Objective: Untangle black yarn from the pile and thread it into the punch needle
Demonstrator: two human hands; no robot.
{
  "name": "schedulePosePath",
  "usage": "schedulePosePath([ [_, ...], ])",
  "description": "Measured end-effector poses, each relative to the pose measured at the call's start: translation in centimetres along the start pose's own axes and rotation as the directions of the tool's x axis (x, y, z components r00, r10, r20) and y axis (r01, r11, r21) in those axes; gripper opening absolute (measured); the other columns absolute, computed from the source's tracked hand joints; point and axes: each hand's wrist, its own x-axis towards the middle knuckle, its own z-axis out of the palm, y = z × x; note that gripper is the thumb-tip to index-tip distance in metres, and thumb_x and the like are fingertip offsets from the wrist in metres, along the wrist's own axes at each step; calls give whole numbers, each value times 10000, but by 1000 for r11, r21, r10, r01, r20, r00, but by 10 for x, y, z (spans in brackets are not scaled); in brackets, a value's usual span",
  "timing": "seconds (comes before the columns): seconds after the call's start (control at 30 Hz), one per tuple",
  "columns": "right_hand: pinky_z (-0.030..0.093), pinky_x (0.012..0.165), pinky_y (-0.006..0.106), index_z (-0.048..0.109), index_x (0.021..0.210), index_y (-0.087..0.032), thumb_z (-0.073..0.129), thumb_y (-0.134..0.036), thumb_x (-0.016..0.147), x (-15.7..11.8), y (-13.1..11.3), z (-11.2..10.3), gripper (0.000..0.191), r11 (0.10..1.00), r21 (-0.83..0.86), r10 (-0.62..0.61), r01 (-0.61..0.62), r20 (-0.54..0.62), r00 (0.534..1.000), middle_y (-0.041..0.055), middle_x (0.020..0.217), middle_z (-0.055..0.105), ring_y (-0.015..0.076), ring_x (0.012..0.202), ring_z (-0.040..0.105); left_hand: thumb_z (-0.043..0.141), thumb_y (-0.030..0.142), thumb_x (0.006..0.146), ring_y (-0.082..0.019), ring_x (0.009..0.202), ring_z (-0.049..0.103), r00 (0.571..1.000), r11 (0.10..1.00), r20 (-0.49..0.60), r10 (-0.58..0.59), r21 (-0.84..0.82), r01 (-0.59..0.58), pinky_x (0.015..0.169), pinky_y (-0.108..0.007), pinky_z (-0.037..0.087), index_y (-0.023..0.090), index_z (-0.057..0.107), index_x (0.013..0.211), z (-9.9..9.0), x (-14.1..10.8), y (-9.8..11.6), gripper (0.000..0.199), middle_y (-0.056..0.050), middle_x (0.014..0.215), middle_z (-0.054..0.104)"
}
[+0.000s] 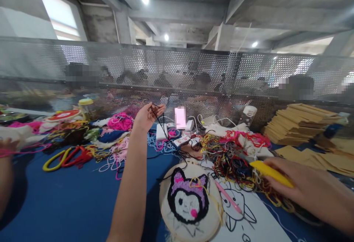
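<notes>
My left hand (pixel 151 116) is raised over the middle of the table, its fingers closed on black yarn (pixel 163 122) that hangs down toward the piles. At the right, my right hand (pixel 287 183) grips a long yellow tool (pixel 272 174); its working end cannot be made out. Between my arms lies an embroidery hoop (pixel 190 231) with a cartoon head in black, purple, white and pink. Loose yellow yarn (pixel 218 205) trails across the hoop's right side. A pink punch needle (pixel 228 197) rests beside it on a white sheet with a line drawing (pixel 238 221).
Tangled yarn (pixel 235 164) spreads along the table's back. Yellow-handled scissors (pixel 56 161) and red-handled ones (pixel 76 157) lie left. A phone (pixel 180 118) stands before a perforated metal screen (pixel 171 61). Brown envelopes (pixel 295 122) are stacked right. Another person's hand (pixel 7 153) shows far left.
</notes>
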Motion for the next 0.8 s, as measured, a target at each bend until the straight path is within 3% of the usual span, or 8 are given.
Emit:
schedulePosePath([
  [0.07, 516, 611, 450, 643, 1006, -222, 430, -441, 787, 6, -10, -3, 377, 1000, -25, -5, 3, -63, 998, 146, 973, 691, 324, 760, 667, 360, 163, 887, -192, 779, 685, 1000, 1000, 17, 1, 12, -1, 741, -267, 542, 143, 491, 654, 1, -1, -1, 268, -155, 772, 702],
  [0.2, 492, 555, 413, 634, 989, -201, 475, -398, 771, 26, -31, -15, 334, 995, -33, -90, 89, -34, 995, 106, 882, 704, 289, 658, 664, 381, 169, 873, -195, 767, 684, 997, 996, 72, 5, 88, -12, 774, -306, 531, 141, 510, 672, 8, -4, -3, 240, -149, 767, 703],
  [0.33, 454, 536, 359, 581, 1063, -204, 497, -384, 775, 51, -54, -32, 350, 998, -3, -62, 62, -142, 988, 81, 879, 689, 253, 626, 648, 405, 191, 871, -187, 764, 681, 974, 979, 224, 18, 196, -63, 791, -333, 518, 144, 488, 661, 20, -11, -8, 231, -130, 738, 699],
  [0.5, 419, 564, 300, 555, 1004, -251, 516, -340, 783, 78, -79, -47, 241, 986, 105, -102, 127, -220, 970, 12, 900, 659, 192, 678, 622, 450, 220, 870, -190, 786, 674, 932, 943, 363, 10, 305, -129, 791, -357, 516, 148, 500, 705, 40, -25, -11, 187, -107, 768, 699],
  [0.8, 431, 707, 294, 572, 1003, -265, 565, -298, 783, 101, -92, -33, 223, 928, 293, -99, 231, -403, 910, -6, 988, 634, 177, 828, 596, 503, 282, 866, -198, 912, 645, 896, 925, 445, -3, 341, -166, 876, -380, 472, 154, 509, 698, 51, -40, -7, 211, -93, 866, 694],
])
